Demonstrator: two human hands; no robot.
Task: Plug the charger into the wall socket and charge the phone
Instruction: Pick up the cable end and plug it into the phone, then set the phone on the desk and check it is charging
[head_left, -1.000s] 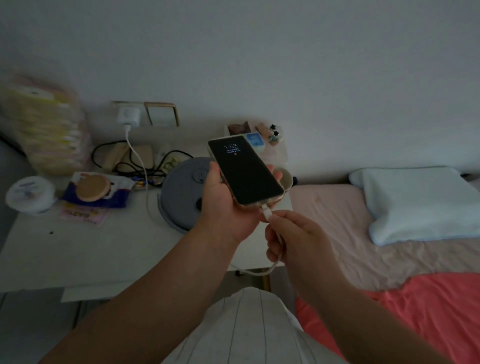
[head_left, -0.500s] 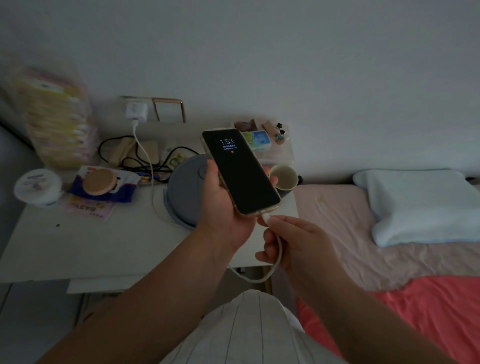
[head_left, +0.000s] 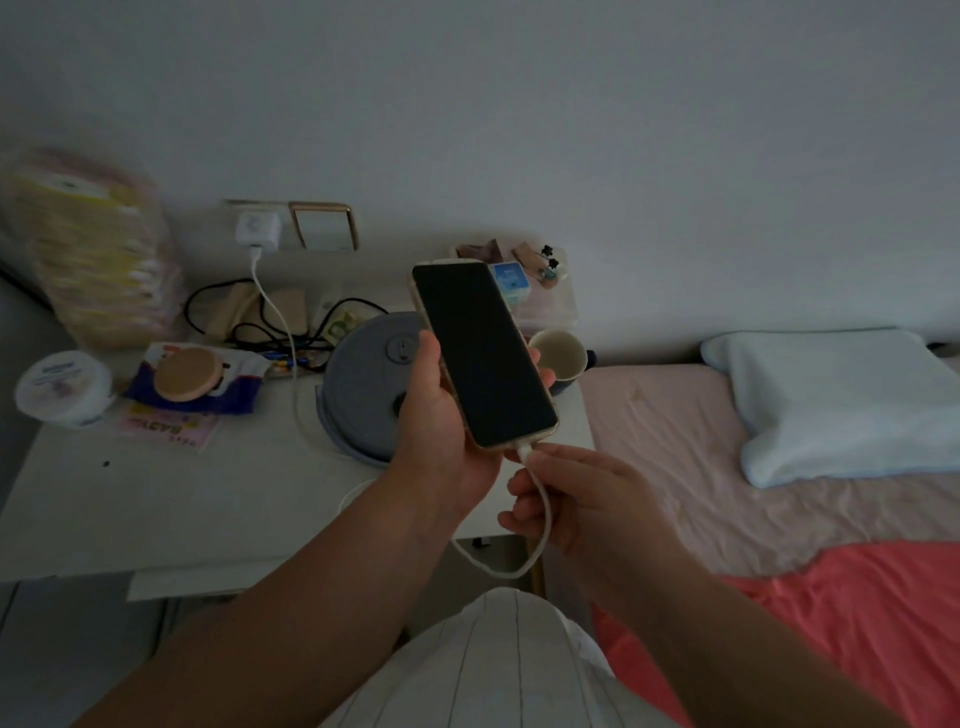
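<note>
A white charger (head_left: 257, 227) sits plugged into the wall socket (head_left: 232, 203) above the table. Its white cable (head_left: 283, 327) runs down over the table and loops up to the phone. My left hand (head_left: 439, 415) grips the phone (head_left: 483, 354) from the left side, screen up and dark. My right hand (head_left: 576, 499) pinches the cable's plug end (head_left: 525, 451) at the phone's bottom port; the connector appears seated in the port.
The white table (head_left: 182, 499) carries a grey round lidded pot (head_left: 363, 395), a cup (head_left: 558, 353), black cords, a tissue pack with a round wooden lid, a white tub and small boxes. A bed (head_left: 727, 467) with a pillow lies at right.
The phone's lit screen showing 1:53 has gone dark. Both hands with the phone have stayed close together, shifting only slightly; the right hand's grip at the plug is looser.
</note>
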